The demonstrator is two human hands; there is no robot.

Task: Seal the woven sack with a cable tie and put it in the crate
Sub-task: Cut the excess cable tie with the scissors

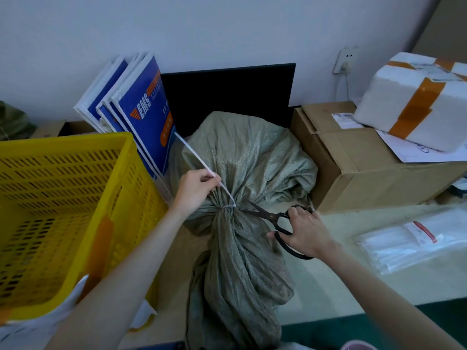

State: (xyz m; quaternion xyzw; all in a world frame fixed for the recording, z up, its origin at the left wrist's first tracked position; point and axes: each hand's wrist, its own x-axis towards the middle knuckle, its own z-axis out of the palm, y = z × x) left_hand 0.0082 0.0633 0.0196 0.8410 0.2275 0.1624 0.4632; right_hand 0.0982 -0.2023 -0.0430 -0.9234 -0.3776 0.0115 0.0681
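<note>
The sack (242, 173) is lying on the counter (328, 274), between the yellow crate (63, 210) on the left and a brown box (353, 160) on the right. Its neck is already bunched up tight, and a white tie (202, 168) is going round it. The left hand (195, 189) is pinching the long loose end of the tie between its fingers and pulling it up and away. It looks like the hand is doing this to keep the end stiff and straight, so it is easy to cut. The right hand (303, 232) is holding black scissors (273, 218), with its fingers closed through the handles. The blades are pointing at the knot of the tie and are just beside it, touching the sack's neck. I cannot tell how far apart the blades are. The hands are working on each side of the neck, so neither one is getting in the other's way. The sack is looking sealed now, so I think the person is getting ready to snip off the extra bit of tie. The crate is standing close by, with its top open, so the sack is not going to need a long trip. A clear bag (409, 243) is lying on the counter to the right, maybe full of more ties, but it is too blurry to be sure.
</note>
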